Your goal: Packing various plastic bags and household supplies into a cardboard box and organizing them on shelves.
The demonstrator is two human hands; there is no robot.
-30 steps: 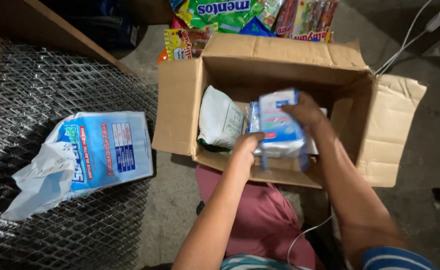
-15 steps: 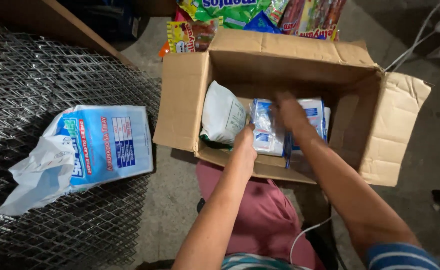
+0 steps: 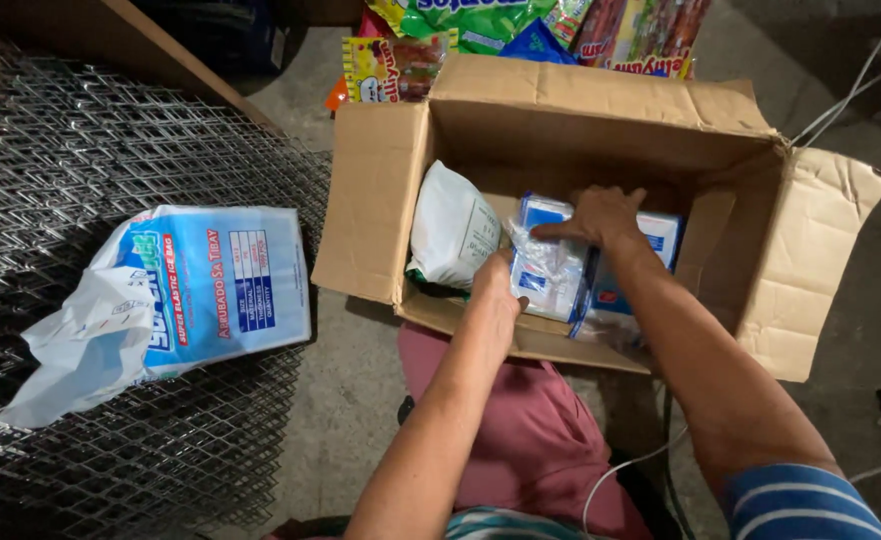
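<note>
An open cardboard box [image 3: 600, 95] sits on the floor in front of me. Inside it lie a white plastic packet [image 3: 450, 232] at the left and several blue-and-white packs wrapped in clear plastic [image 3: 548, 272]. My left hand [image 3: 495, 288] reaches over the box's near wall and touches the near edge of the wrapped packs. My right hand [image 3: 600, 215] lies flat on top of those packs, fingers spread toward the left. Neither hand lifts anything.
A blue-and-white plastic bag [image 3: 175, 295] lies on a metal mesh sheet [image 3: 80, 180] at the left. Colourful snack packets [image 3: 480, 30] are stacked behind the box. White cables [image 3: 850, 85] run at the right. My pink-clad lap [image 3: 530, 440] is just below the box.
A second ago both hands held a blue-and-white pack above the box. It has gone down into the box, and my right hand now rests on top of the packs.
</note>
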